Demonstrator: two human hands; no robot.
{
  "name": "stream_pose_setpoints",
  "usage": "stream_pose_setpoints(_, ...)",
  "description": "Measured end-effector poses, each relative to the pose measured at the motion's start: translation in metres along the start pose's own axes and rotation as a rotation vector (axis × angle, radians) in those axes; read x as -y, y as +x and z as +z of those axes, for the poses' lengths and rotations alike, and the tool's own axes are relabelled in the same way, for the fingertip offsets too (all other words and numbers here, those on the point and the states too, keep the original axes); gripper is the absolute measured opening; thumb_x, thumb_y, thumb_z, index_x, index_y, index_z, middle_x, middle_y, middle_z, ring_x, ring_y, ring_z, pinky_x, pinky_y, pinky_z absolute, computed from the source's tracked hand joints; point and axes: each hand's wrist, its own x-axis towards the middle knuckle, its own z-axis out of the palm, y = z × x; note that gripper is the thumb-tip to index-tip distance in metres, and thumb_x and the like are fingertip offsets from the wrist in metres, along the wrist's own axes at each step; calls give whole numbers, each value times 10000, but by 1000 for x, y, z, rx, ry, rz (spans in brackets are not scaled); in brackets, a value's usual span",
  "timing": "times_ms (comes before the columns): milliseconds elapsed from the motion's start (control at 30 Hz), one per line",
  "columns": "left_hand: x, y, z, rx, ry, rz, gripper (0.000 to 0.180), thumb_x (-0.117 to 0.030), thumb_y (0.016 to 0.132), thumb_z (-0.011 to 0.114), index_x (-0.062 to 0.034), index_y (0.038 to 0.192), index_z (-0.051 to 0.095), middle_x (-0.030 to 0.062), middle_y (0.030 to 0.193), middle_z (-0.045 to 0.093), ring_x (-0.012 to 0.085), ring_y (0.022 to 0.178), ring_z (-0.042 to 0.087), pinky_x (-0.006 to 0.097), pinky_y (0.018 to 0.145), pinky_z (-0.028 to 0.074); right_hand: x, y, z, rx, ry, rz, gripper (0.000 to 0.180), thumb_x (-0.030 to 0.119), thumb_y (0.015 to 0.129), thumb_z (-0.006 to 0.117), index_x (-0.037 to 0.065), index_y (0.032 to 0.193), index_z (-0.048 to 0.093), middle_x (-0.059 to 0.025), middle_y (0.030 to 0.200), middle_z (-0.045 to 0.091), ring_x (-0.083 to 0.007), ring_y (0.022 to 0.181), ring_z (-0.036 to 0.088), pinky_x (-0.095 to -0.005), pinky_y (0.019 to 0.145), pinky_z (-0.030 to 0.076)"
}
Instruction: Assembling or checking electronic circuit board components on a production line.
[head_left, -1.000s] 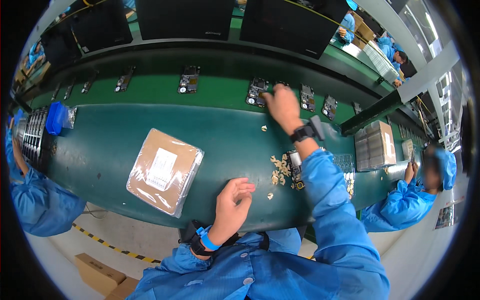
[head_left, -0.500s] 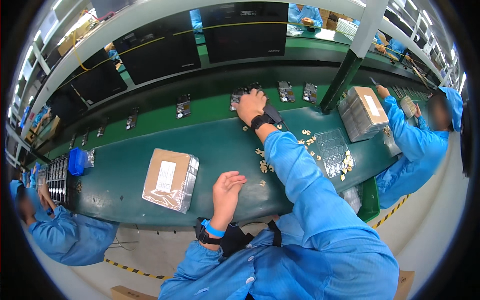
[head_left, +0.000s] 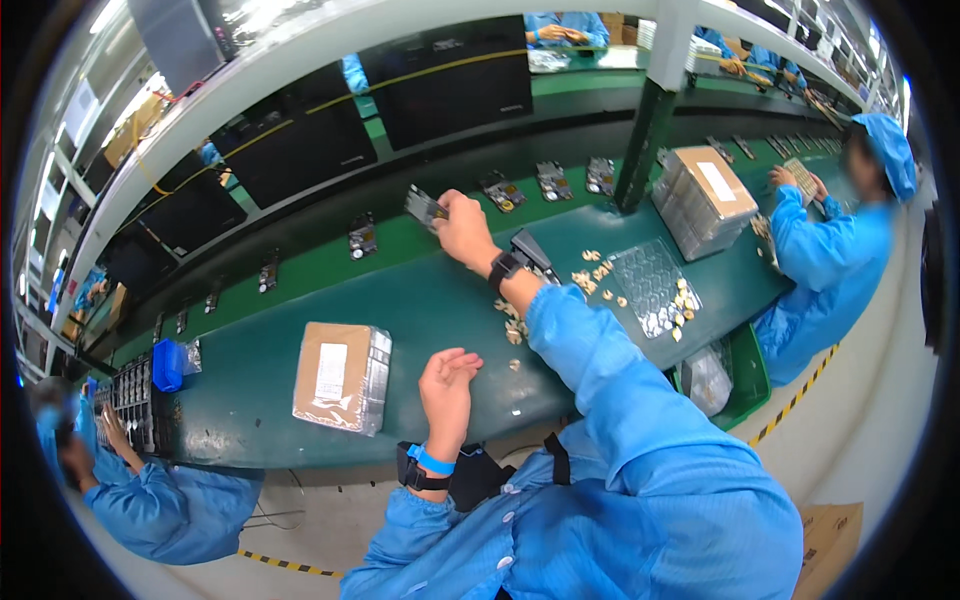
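Note:
My right hand (head_left: 464,230) reaches far over the green bench and grips a small dark circuit board (head_left: 425,207), lifted above the conveyor strip. A black watch sits on that wrist. My left hand (head_left: 447,388) rests at the bench's near edge with fingers loosely curled and nothing in it; a blue band is on its wrist. Small pale parts (head_left: 514,332) lie scattered on the mat beside my right forearm. More small boards (head_left: 361,236) lie in a row along the conveyor.
A wrapped stack of trays with a brown cardboard top (head_left: 338,375) lies left of my left hand. A clear blister tray (head_left: 650,285) and a second wrapped stack (head_left: 703,197) stand to the right. Co-workers in blue sit at right (head_left: 830,250) and lower left (head_left: 150,500).
My right hand has lifted a small board off the conveyor and drawn it leftward. The view has swung, so the bench sits further right. My left hand stays at the near edge.

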Motion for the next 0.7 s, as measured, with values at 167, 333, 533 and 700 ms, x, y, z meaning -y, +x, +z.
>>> stream_pose_setpoints(167, -29, -17, 26, -97, -17, 162, 404, -142, 1097, 561, 118, 1396, 483, 250, 1279, 666, 306, 1137, 714, 357, 965, 583, 68, -111, -101, 293, 828, 364, 221, -18, 921, 749, -18, 1095, 612, -76, 955, 744, -107, 897, 701, -270, 756, 563)
stream_pose_setpoints(333, -42, -41, 61, 128, -160, 111, 269, -64, 1090, 543, 111, 1288, 589, 183, 1177, 716, 282, 1043, 748, 405, 928, 635, 55, -189, -161, 169, 783, 418, 253, -21, 913, 761, -9, 1085, 576, -70, 971, 715, -100, 915, 693, -275, 755, 561)
stream_pose_setpoints(533, -28, -58, 88, 240, -175, -12, 196, 8, 1053, 572, 100, 1225, 596, 177, 1146, 719, 285, 1006, 753, 411, 909, 649, 33, -231, -227, 160, 598, 363, 182, 104, 952, 771, -9, 1038, 657, -34, 903, 693, -66, 840, 650, -254, 723, 538)
stream_pose_setpoints(700, -28, -58, 86, 213, -76, 54, 230, -16, 1062, 566, 94, 1264, 587, 175, 1149, 718, 252, 1011, 742, 408, 901, 654, -48, -256, -329, -244, -258, 241, 202, 20, 861, 761, -1, 1051, 697, -153, 941, 707, -274, 813, 696, -381, 761, 555)
